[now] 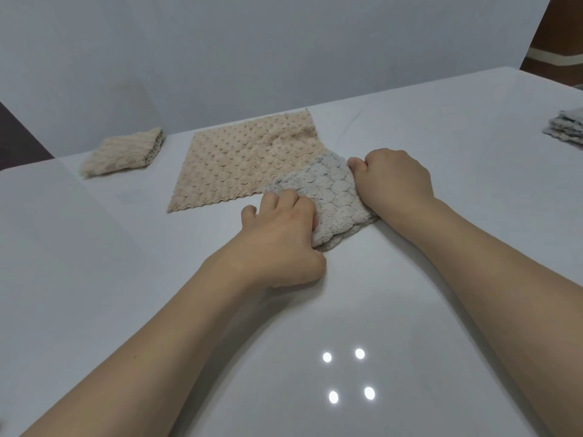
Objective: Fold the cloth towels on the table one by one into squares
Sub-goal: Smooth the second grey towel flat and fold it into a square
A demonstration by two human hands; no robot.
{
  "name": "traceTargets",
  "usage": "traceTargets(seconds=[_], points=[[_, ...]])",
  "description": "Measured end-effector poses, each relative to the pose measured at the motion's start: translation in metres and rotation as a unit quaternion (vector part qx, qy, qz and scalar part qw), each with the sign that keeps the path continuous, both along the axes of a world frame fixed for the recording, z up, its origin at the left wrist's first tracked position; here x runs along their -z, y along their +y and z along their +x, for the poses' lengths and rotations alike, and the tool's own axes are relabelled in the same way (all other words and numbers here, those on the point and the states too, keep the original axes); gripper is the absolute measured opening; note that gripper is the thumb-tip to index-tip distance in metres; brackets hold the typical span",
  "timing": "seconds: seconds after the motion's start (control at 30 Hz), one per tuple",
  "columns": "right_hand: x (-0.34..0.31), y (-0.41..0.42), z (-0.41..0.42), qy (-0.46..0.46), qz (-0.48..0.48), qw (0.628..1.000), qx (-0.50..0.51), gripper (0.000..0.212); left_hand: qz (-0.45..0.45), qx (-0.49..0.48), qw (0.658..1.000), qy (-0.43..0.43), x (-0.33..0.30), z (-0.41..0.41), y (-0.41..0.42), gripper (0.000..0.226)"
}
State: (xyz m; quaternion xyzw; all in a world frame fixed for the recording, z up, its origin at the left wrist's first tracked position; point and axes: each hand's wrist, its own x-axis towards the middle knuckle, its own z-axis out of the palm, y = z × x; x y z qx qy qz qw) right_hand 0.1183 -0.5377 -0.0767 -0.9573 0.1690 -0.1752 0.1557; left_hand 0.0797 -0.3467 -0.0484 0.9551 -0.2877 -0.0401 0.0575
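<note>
Far left on the white surface (pixel 94 279) sat a beige folded towel (pixel 123 156), a compact bundle w/ its long axis running low-left to upper-right, prob. parked there as finished and out of the way. Next over, a beige towel (pixel 249 159) lay spread flat & unfolded, a skewed rectangle w/ one corner pointing toward the far wall; likely waiting its turn. Its near-right corner was overlapped by the grey towel (pixel 328 197), the piece in hand, lying center of the surface just in front of the person. That one was already folded small, near-square, rotated so its corners pointed diag., long axis approx. upper-left to lower-right. The left hand (pixel 280 234) had its grip curled round the near-left edge, fingers tucked over the cloth; the right hand (pixel 394 181) was clenched onto the far-right edge, thumb pinching the fold. Both holds looked meant to pull opposite edges taut & square up the layers. At the far right edge a grey folded stack (pixel 566 127) sat well apart, partly cut off by the frame.
</note>
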Motion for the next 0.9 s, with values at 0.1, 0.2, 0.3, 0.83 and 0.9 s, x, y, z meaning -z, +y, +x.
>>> traceTargets(seconds=[0.1, 0.2, 0.3, 0.83, 0.9], points=[[0.001, -0.002, 0.001, -0.005, 0.001, 1.0, 0.009, 0.045, -0.003, 0.012, 0.999, 0.05, -0.003, -0.005, 0.011, 0.045], [0.0, -0.002, -0.001, -0.006, 0.0, 1.0, 0.012, 0.046, -0.097, -0.009, 0.991, 0.096, -0.004, -0.005, 0.015, 0.038], [0.0, 0.0, 0.0, -0.006, 0.001, 1.0, 0.009, 0.045, -0.195, -0.047, 0.972, 0.12, -0.001, 0.011, 0.012, 0.036], [0.002, -0.001, 0.0, -0.012, -0.002, 1.0, 0.007, 0.045, -0.067, 0.001, 0.991, 0.119, -0.002, 0.01, 0.016, 0.028], [0.003, -0.001, 0.0, -0.013, 0.001, 1.0, 0.006, 0.045, -0.036, 0.002, 0.992, 0.123, -0.002, 0.006, 0.015, 0.048]])
